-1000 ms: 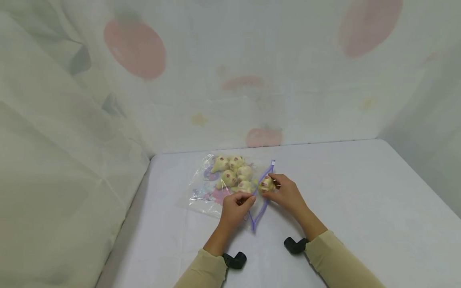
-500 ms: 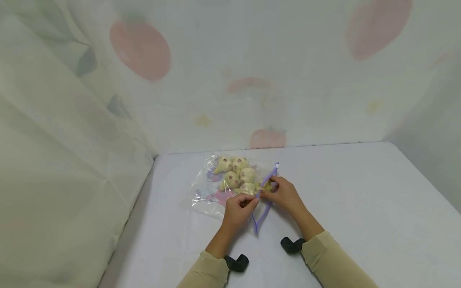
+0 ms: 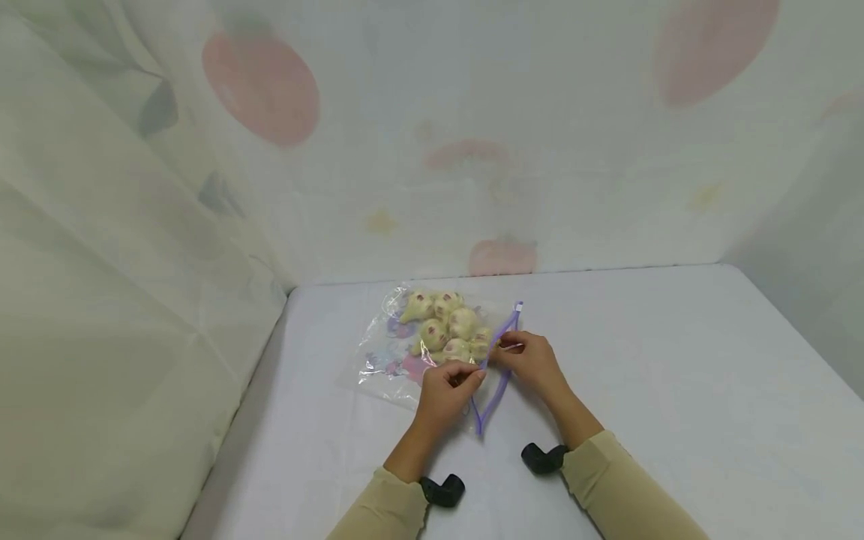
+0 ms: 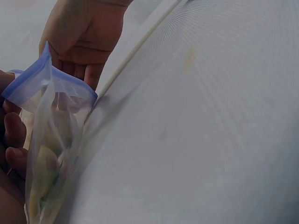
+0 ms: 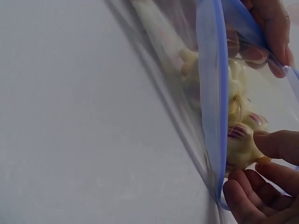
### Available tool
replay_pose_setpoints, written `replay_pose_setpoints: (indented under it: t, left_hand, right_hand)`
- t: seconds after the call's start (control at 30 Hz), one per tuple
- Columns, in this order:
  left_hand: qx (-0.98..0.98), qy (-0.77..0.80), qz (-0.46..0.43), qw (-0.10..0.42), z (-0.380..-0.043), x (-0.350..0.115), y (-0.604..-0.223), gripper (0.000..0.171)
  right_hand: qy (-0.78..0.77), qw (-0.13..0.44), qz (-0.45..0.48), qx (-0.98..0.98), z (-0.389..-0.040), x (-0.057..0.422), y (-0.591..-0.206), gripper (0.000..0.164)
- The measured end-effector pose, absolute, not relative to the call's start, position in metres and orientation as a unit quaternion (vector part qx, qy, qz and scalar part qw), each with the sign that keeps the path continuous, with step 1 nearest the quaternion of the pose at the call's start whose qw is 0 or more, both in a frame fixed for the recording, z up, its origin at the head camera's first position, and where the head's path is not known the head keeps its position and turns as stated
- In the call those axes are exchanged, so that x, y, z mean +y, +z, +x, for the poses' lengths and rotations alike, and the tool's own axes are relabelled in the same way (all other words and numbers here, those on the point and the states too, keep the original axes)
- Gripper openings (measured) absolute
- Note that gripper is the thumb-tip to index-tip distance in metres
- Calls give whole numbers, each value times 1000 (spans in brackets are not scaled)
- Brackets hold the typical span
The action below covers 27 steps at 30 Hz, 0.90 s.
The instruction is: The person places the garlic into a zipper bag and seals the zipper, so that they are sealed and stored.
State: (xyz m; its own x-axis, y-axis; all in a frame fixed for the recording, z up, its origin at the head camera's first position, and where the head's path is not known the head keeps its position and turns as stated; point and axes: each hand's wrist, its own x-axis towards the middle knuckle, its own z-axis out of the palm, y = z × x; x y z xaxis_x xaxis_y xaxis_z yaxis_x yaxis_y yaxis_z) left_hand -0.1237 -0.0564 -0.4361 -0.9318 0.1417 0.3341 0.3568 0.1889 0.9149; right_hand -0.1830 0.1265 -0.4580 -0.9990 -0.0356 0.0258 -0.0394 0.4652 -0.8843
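Observation:
A clear zip bag [image 3: 501, 386] with a purple-blue rim lies on the table, its mouth held apart. Several pale garlic bulbs [image 3: 433, 335] with purple streaks are inside, bunched toward the far side. My left hand [image 3: 443, 391] pinches the bag's near rim between thumb and fingers. At the mouth, my right hand [image 3: 536, 367] has its fingertips inside. In the right wrist view its thumb and forefinger pinch the stem end of a garlic bulb [image 5: 240, 144], just within the rim. The left wrist view shows the bag [image 4: 60, 154] from the side, bulbs blurred through the plastic.
A white-covered table [image 3: 648, 360] stretches to the right of the hands. Patterned cloth [image 3: 580, 135] hangs along its back edge, and a pale curtain [image 3: 121, 300] runs down the left side. Black wrist mounts [image 3: 443, 491] stick out below both hands.
My right hand has moved left through the bag's mouth, carrying a garlic bulb from outside the rim in beside the other bulbs. My left hand keeps its hold on the rim.

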Motion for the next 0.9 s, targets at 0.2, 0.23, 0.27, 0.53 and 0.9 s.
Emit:
replay_pose_setpoints:
  t: [0.2,0.23,0.27,0.53,0.9]
  left_hand:
    - [-775,-605,-158,88,-124,-56,-435,7]
    - [-777,-604,-156,89,-124,-56,-435,7]
    - [-777,-603,-157,90,-125,-56,-435,7]
    - [-774,-601,-166,111,-141,-56,-470,5]
    - [-833,-501,-194,136,-138,-54,-466,5]
  right_hand:
    - [560,-37,42,-826,-183,121,-459,32]
    - [566,-44,48,-822,-183,120,-459,33]
    - [572,-50,56,-817,-184,119,-461,34]
    - [578,-63,63,-812,-184,121,-463,34]
    - [654,19,-68,-753,-190,147,-456,33]
